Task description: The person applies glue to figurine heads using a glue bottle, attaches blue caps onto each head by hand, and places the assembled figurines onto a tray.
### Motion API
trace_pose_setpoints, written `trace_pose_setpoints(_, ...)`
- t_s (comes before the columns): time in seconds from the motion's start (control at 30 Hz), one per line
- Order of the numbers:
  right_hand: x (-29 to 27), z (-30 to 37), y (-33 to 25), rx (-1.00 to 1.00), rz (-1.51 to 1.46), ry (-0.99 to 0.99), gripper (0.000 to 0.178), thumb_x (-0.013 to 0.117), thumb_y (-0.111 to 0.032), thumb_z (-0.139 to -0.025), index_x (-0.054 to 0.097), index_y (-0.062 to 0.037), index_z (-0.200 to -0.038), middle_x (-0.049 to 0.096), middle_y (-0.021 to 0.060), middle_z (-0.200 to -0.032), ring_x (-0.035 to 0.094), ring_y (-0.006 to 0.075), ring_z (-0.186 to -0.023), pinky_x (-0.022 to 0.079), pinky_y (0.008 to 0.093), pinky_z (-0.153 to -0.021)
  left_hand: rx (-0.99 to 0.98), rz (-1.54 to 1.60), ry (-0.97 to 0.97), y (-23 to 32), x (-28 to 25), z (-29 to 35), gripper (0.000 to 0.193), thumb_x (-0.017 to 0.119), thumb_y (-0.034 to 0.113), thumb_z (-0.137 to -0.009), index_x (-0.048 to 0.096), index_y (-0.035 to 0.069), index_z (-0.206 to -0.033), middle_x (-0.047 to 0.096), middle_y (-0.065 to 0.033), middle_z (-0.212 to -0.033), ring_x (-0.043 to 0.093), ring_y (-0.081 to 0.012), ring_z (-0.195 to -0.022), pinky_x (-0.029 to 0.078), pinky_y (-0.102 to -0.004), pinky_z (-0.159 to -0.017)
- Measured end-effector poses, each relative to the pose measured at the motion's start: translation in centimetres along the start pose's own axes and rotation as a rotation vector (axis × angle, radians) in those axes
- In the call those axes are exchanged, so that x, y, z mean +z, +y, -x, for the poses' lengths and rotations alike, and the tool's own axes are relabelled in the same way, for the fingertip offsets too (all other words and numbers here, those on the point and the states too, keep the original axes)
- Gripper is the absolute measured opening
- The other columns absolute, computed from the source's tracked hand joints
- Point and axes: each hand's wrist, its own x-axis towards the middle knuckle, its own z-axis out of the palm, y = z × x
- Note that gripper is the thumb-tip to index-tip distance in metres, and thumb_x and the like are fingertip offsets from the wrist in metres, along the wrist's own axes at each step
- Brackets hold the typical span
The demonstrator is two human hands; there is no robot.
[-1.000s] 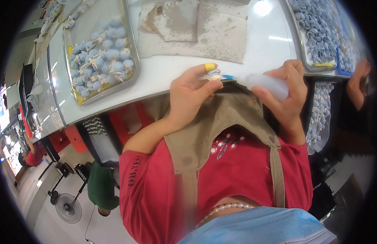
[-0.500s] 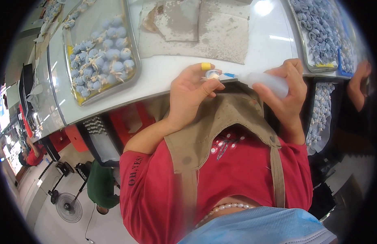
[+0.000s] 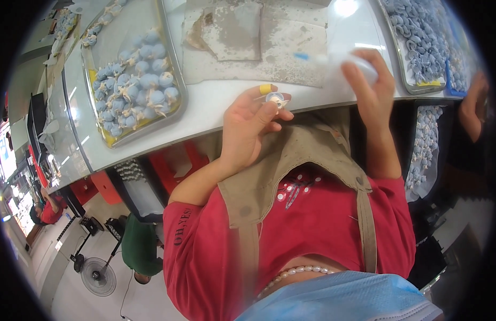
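Between the thumb and fingers of my left hand (image 3: 251,119) sits a small pale-blue and cream piece (image 3: 276,101), held just in front of the table edge. A yellow band (image 3: 265,89) wraps one finger of that hand. My right hand (image 3: 374,80) grips a translucent white squeeze bottle (image 3: 360,67) with a thin blue tip (image 3: 301,55), raised above the table and pointing left. The bottle is blurred, and its tip is apart from the piece. Fingers partly hide the piece, so its exact kind cannot be made out.
A tray (image 3: 179,80) of round blue pieces lies on the left; another tray (image 3: 400,67) of blue cup-like pieces lies far right. Stained boards (image 3: 296,53) cover the table middle. Below the table at right is a drawer of small pieces (image 3: 425,144). Another person's hand (image 3: 475,99) is at right.
My right hand has lifted the bottle up and away from the piece, its tip moving toward the far side. My left hand keeps the piece, turned slightly, nearly in place.
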Motion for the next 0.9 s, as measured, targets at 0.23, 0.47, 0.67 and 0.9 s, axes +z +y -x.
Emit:
trace_pose_setpoints(0.23,2.2,-4.4,3.7,-0.352,0.363,0.092,0.027,0.071,-0.028,-0.07,0.064,-0.0059,-0.083,0.062,0.0106,-0.079,0.055,0.0245,-0.08,0.043,0.0331,-0.072,-0.025,0.172,-0.149,0.6,0.7,-0.2,0.032,0.053,0.012,-0.088,0.044,0.004,-0.118,0.055,-0.0175,-0.112,0.059,-0.0149,-0.082,0.046,-0.0186,-0.061)
trace_pose_setpoints(0.47,-9.2,-6.4,5.3,-0.509,0.826,0.331,0.01,0.065,-0.015,-0.075,0.064,-0.0104,-0.083,0.062,0.0005,-0.081,0.053,0.0178,-0.09,0.039,0.0352,-0.078,-0.225,0.254,-0.236,0.4,1.7,-0.7,0.03,0.054,0.015,-0.088,0.048,0.004,-0.115,0.056,-0.018,-0.108,0.058,-0.0124,-0.077,0.045,-0.0171,-0.061)
trace_pose_setpoints(0.67,-16.1,-10.0,7.3,-0.496,1.138,0.486,0.009,0.067,-0.018,-0.073,0.064,-0.018,-0.082,0.061,-0.0045,-0.085,0.053,0.0169,-0.093,0.032,0.0371,-0.08,-0.218,0.07,-0.221,-0.8,4.1,-1.0,0.029,0.054,0.011,-0.087,0.049,0.003,-0.114,0.058,-0.0166,-0.107,0.059,-0.0133,-0.079,0.049,-0.0173,-0.063)
trace_pose_setpoints(0.9,-17.7,-12.6,7.2,-0.67,1.176,0.27,0.017,0.066,-0.02,-0.073,0.063,-0.0173,-0.09,0.061,-0.004,-0.095,0.053,0.0187,-0.098,0.033,0.0372,-0.08,-0.184,0.015,-0.223,-1.7,5.6,-0.8,0.03,0.054,0.01,-0.087,0.048,0.003,-0.115,0.058,-0.0157,-0.107,0.06,-0.0133,-0.078,0.049,-0.0164,-0.061)
